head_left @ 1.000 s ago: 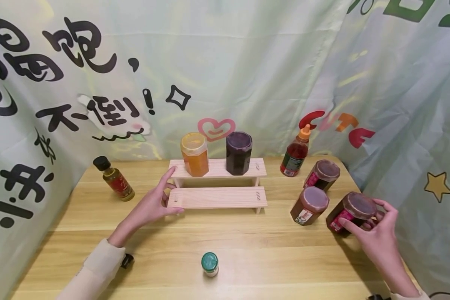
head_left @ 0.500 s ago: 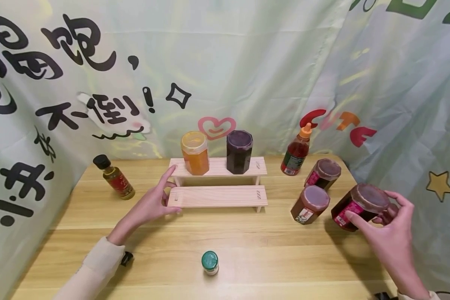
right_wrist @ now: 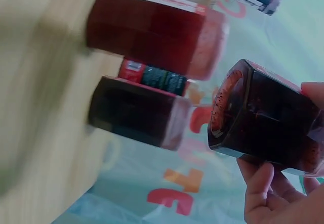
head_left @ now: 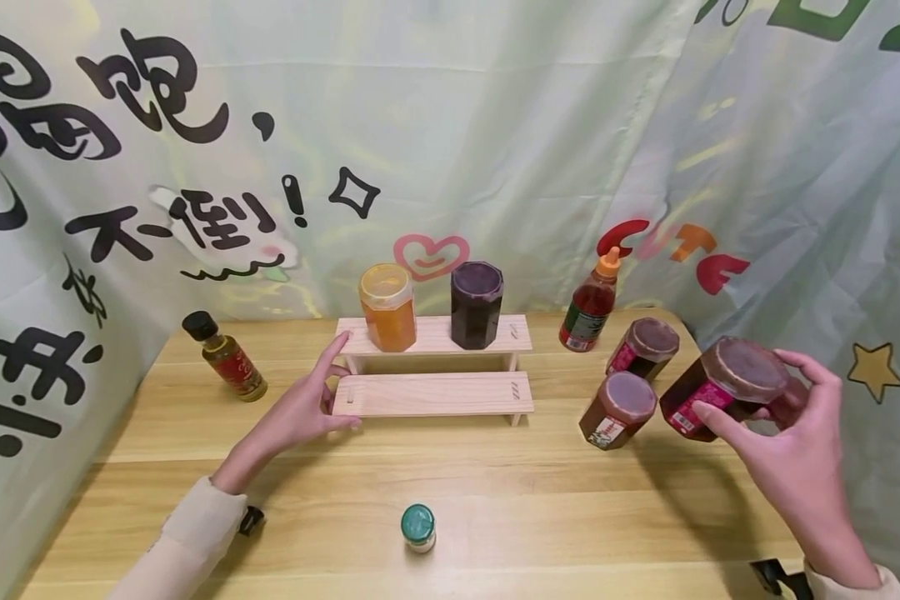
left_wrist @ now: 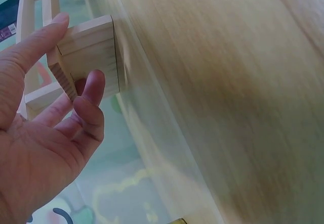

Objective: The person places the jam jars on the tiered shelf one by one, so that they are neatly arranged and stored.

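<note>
My right hand [head_left: 795,442] grips a dark jam jar [head_left: 727,387] with a pink label, thumb on the label side. The jar is tilted and lifted off the table; its base [right_wrist: 225,107] shows in the right wrist view. My left hand [head_left: 307,404] holds the left end of a two-step wooden rack [head_left: 431,396], thumb at the lower step's front edge. Its curled fingers [left_wrist: 91,107] wrap the rack's end in the left wrist view. On the upper step stand an amber jar [head_left: 388,321] and a dark purple jar [head_left: 476,308]; nothing stands on the lower step.
Left of the held jar stand a reddish-brown jar [head_left: 618,412] and another dark jar [head_left: 641,350]. An orange-capped sauce bottle [head_left: 588,308] is behind them. A black-capped bottle [head_left: 228,362] is at left, a small green-lidded jar [head_left: 419,527] in front. A printed curtain [head_left: 540,167] hangs behind.
The right hand has lifted the dark jam jar from the table and moved it up and slightly right, tilting it. The left hand has stayed at the rack.
</note>
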Available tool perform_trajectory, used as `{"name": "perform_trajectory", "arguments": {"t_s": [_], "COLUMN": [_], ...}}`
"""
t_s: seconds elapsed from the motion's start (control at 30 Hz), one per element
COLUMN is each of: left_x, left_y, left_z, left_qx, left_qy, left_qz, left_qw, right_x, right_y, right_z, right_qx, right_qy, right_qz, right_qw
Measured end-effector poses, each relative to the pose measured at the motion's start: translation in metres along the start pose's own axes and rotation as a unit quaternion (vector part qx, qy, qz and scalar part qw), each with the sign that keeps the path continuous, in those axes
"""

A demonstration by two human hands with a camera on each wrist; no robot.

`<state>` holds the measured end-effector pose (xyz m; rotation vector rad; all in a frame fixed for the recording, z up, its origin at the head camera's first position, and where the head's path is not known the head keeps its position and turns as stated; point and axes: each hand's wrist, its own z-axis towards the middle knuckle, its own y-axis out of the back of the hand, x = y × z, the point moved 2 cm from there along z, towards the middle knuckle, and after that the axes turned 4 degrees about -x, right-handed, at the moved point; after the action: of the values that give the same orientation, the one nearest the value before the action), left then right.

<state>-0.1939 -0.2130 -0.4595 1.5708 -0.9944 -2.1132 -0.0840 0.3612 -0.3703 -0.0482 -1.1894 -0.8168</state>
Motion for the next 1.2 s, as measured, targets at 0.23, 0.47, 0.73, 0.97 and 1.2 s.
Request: {"name": "perform_trajectory", "arguments": {"t_s": [0.23,0.47,0.73,0.97,1.2], "left_x": [0.002,0.003,0.004,0.004,0.004], "left_y": [0.002,0.005,0.001,0.000,0.001], "left_z": [-0.002,0.000,0.001,0.001,0.000], "left_qx": [0.000,-0.003,-0.002,0.000,0.002], "left_qy": [0.004,-0.006,-0.008,-0.011,-0.007], "left_qz": [0.001,0.006,0.002,0.000,-0.003], "left_qw": [1.0000,1.0000,1.0000,0.9999,1.0000], "right_x": [0.012,0.024,0.038,0.047,0.053], "right_y": [-0.011,-0.027,-0.047,-0.068,-0.091], "right_z": [0.003,0.003,0.000,-0.006,-0.011], "right_qx": [0.027,0.067,0.111,0.137,0.170], "right_qy": [0.017,0.048,0.075,0.087,0.083], "right_qz": [0.026,0.055,0.079,0.083,0.107], "right_qw": [0.999,0.995,0.988,0.983,0.976]}}
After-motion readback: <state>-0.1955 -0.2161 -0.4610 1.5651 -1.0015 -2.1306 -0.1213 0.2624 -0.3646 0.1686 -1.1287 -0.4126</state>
